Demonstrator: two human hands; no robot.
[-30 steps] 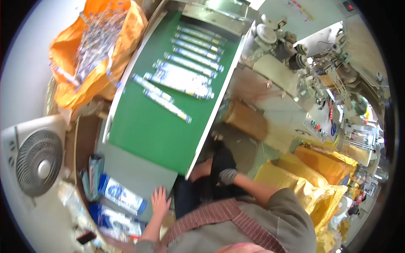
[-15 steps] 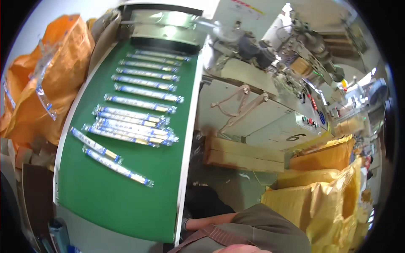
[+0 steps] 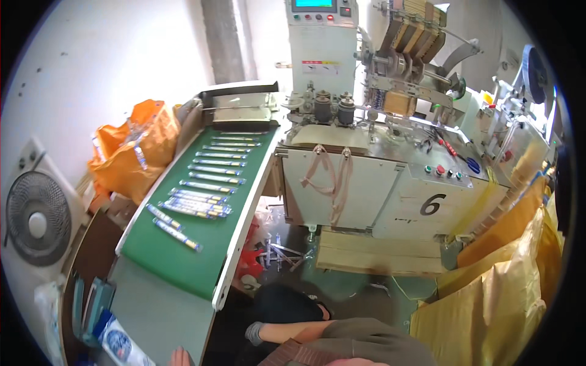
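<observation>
The left hand (image 3: 179, 357) is barely peeking in at six o'clock beside a blue-white packet (image 3: 122, 348); its grip is unreadable. Wrapped sticks (image 3: 196, 203) are lying on the green belt (image 3: 177, 262) toward eleven o'clock.

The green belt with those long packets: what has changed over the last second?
The view has lifted: a second ago it looked down on the belt and the left hand on the blue-and-white packs; now the packing machine fills the frame. Only the left fingertips show at the lower edge, beside the packs. The right hand is out of view. The packets lie in rows as before.
</observation>
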